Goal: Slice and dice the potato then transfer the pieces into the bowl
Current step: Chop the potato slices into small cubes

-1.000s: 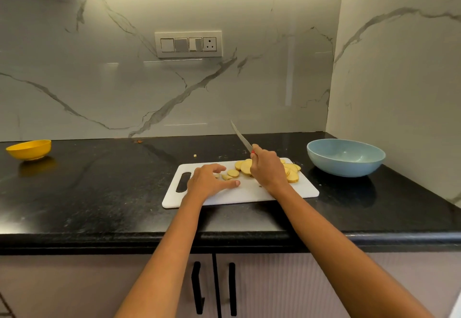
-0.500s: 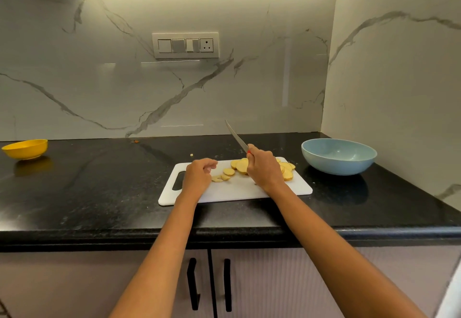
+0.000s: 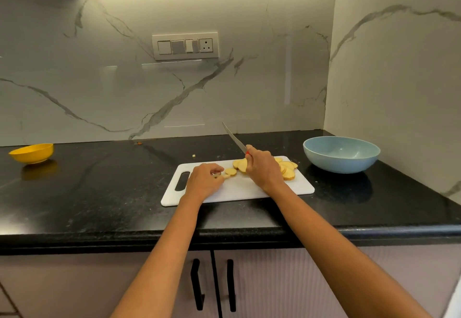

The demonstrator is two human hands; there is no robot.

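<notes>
So the potato slices [image 3: 287,169] are pale yellow rounds with a thin tan skin edge, fanned out in an overlapping pile on the far half of the white cutting board [image 3: 249,187]. My right hand [image 3: 263,169] is wrapped around the knife [image 3: 234,139], blade tilted up off the board. My left hand [image 3: 203,180] is curled at the board's handle end, fingertips pinching a small slice [image 3: 224,175]. The blue bowl [image 3: 341,154] sits just right of the board.

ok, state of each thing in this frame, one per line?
potato slices: round slices on board, none diced
blue bowl: upright, empty
cutting board: flat on counter
knife: raised, tip up
right hand: grips knife
left hand: pinches small piece
yellow bowl: tilted
</notes>
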